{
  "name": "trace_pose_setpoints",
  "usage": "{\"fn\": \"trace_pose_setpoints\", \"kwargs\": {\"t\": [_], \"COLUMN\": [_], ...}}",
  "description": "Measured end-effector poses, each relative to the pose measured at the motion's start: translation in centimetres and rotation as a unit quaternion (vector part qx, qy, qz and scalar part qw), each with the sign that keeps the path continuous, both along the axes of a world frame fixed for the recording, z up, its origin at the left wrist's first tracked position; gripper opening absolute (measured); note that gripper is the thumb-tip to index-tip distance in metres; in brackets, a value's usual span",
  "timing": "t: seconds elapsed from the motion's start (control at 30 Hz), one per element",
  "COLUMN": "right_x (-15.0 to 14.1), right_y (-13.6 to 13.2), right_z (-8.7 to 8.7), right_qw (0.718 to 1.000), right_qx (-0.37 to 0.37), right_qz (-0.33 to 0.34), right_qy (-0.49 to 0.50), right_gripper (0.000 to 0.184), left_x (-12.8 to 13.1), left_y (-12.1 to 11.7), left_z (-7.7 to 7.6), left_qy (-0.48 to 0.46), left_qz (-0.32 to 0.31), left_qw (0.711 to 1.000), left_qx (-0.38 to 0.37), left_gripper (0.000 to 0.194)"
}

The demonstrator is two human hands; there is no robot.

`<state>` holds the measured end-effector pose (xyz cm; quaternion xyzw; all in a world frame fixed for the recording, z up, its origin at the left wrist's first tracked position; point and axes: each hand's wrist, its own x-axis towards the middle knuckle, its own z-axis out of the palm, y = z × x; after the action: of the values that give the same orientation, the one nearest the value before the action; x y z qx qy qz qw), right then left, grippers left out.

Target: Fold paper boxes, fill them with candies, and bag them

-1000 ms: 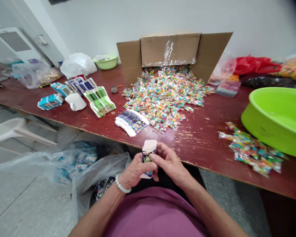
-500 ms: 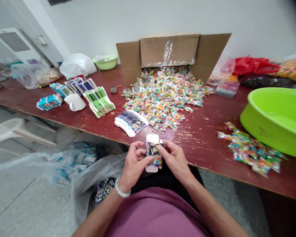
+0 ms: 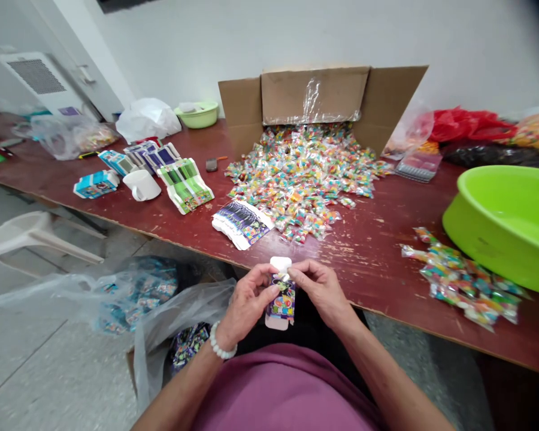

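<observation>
A small purple printed carton [image 3: 282, 302] with white end flaps is held over my lap, just off the table's front edge. My left hand [image 3: 249, 302] grips its left side, thumb on the printed face. At the upper right corner, by the top flap, the thumb and fingers of my right hand [image 3: 321, 288] pinch the carton. Beyond my hands lies a stack of flat purple cartons [image 3: 242, 222]. Behind it spreads a heap of wrapped candies [image 3: 308, 173], spilling from a cardboard box [image 3: 314, 99].
At the right stand a green basin [image 3: 498, 230] and a smaller pile of candy packets [image 3: 467, 281]. Leftward are green flat cartons [image 3: 186, 185], a white mug [image 3: 142, 185] and a blue carton [image 3: 96, 184]. Plastic bags [image 3: 148, 293] hang below the table's left front, near a white stool [image 3: 36, 239].
The carton and both hands have come down slightly, closer to my body. My left fingers have shifted up towards the carton's top, and my right hand pinches nearer the top flap.
</observation>
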<state>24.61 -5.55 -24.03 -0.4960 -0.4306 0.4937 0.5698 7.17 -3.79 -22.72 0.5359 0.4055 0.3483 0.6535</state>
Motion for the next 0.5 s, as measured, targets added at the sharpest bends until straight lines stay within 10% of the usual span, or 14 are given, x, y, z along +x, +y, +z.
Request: {"fn": "trace_pose_setpoints", "kwargs": {"t": [0.17, 0.3, 0.5], "right_x": [1.2, 1.1, 0.5], "right_y": [0.6, 0.3, 0.0], "right_z": [0.7, 0.8, 1.0], "right_qw": [0.995, 0.99, 0.982], "right_qx": [0.002, 0.075, 0.088], "right_qz": [0.1, 0.068, 0.079], "right_qy": [0.009, -0.095, -0.149], "right_gripper": [0.031, 0.02, 0.024], "left_x": [-0.3, -0.1, 0.9], "left_y": [0.0, -0.2, -0.6], "left_z": [0.2, 0.6, 0.4], "left_qy": [0.009, -0.08, -0.1], "left_qz": [-0.006, 0.013, -0.015], "left_qw": [1.0, 0.994, 0.975], "left_qx": [0.028, -0.078, -0.199], "left_gripper": [0.034, 0.059, 0.045]}}
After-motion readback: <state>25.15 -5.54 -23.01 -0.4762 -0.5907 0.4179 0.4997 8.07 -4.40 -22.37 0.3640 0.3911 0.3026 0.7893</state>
